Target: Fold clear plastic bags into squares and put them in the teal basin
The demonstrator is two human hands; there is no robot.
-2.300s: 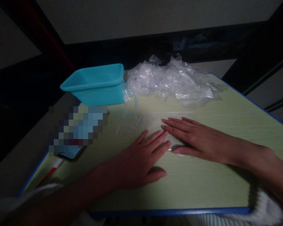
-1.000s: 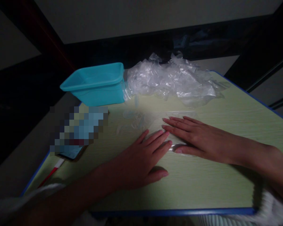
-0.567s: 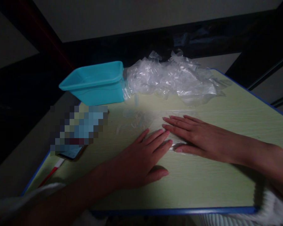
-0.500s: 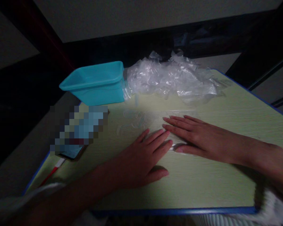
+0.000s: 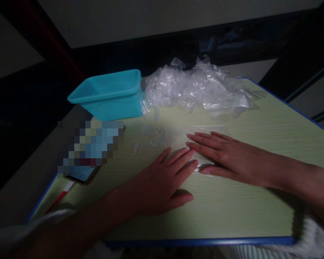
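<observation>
Both my hands lie flat, palms down, on a pale green table [image 5: 232,212]. My left hand [image 5: 162,180] has its fingers stretched out and points up and right. My right hand [image 5: 221,156] is flat too, fingers pointing left, their tips almost meeting those of the left. Under and just beyond the fingertips lies a thin clear plastic sheet [image 5: 156,138], flat on the table and hard to make out. Neither hand grips anything.
A turquoise plastic tub [image 5: 110,95] stands at the table's far left. A heap of crumpled clear plastic [image 5: 197,90] lies beside it along the far edge. A phone [image 5: 81,175] and a red-and-white pen [image 5: 58,198] lie near the left edge. The room is dim.
Nothing of note; both hands stay flat in the same place, and only the camera has shifted slightly.
</observation>
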